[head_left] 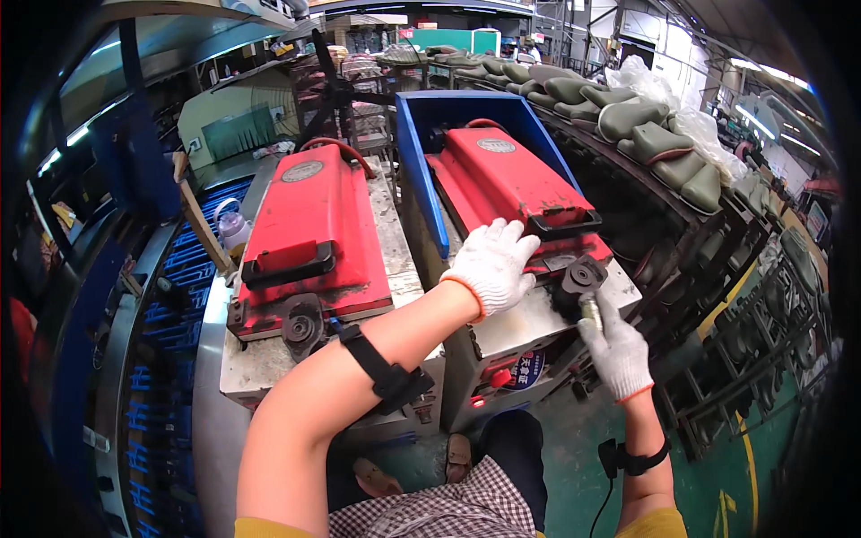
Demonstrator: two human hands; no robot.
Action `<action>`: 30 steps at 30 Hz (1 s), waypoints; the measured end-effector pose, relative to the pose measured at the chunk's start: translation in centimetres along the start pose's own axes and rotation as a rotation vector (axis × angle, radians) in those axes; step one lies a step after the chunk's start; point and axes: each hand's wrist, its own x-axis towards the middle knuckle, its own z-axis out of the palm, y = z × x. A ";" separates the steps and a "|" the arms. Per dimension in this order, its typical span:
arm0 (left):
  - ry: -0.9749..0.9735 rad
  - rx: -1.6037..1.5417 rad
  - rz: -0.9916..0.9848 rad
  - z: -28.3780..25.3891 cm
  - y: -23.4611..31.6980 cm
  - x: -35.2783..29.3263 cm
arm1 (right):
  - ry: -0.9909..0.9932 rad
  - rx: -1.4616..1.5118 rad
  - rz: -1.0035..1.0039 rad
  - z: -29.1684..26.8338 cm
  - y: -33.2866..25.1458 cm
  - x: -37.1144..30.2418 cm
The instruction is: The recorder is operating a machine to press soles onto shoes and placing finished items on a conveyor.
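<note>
The long red metal press cover [511, 175] sits right of centre, on top of a pale boxy cabinet [529, 320], just beyond the person's hands. Nearest are a dark-and-white checkered cloth apron [439, 502] and a brown shoe [458, 450] on the green floor. A red switch [499, 377] is set in the cabinet's near face. The white-gloved right hand [619, 352] is at the cabinet's near right corner, its fingers and thumb narrowed around a small pale rod-like piece [591, 310], too blurred to name. Just beyond that piece is a round, stepped black fitting [585, 273]. The white-gloved left hand [493, 267] is palm down over the cover's near left end, fingers slightly spread, left of the black bar handle [565, 225]; whether it presses on the metal, I cannot tell. To the left stands a second red metal press cover [327, 211]. A blue sheet-metal hood [484, 107] surrounds the far end of the right-hand cover. Farther right, olive-green shoe-shaped pieces [646, 121] line a rack; far left of centre stands a black fan [337, 90].
</note>
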 end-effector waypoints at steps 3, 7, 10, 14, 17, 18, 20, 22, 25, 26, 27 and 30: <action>0.018 0.027 0.025 2.1 -0.2 0.5 | -0.065 0.009 -0.108 -0.4 -1.8 -1.1; 0.071 0.188 0.107 1.3 -0.3 1.7 | 0.002 0.297 -0.246 -2.0 0.2 3.4; 0.210 0.101 0.156 -1.4 -1.2 5.0 | 0.100 0.247 -0.368 -2.4 0.6 9.0; 0.339 0.176 0.093 -6.1 -2.7 9.2 | -0.132 -0.042 -0.295 -0.6 -1.7 18.7; 0.368 0.137 0.057 -9.5 -3.2 11.6 | -0.149 -0.157 -0.358 3.1 -2.1 24.7; 0.403 0.183 0.081 -9.9 -4.1 12.5 | -0.201 -0.175 -0.335 4.2 -2.9 25.7; 0.516 0.202 0.066 -10.6 -4.8 13.4 | -0.256 -0.192 -0.316 5.9 -4.3 26.9; 0.549 0.304 0.060 -11.3 -5.5 13.9 | -0.349 -0.290 -0.223 7.2 -5.6 28.1; 0.543 0.303 0.037 -11.7 -5.4 14.7 | -0.308 -0.115 -0.142 7.2 -4.8 29.7; 0.542 0.306 0.025 -11.7 -5.2 15.0 | -0.269 0.009 -0.095 7.0 -4.3 29.9; 0.514 0.292 0.039 -11.3 -4.7 15.1 | -0.208 0.141 -0.090 6.4 -3.2 30.1; 0.418 0.329 -0.019 -12.0 -4.7 14.2 | -0.359 0.777 0.271 1.6 -5.1 26.2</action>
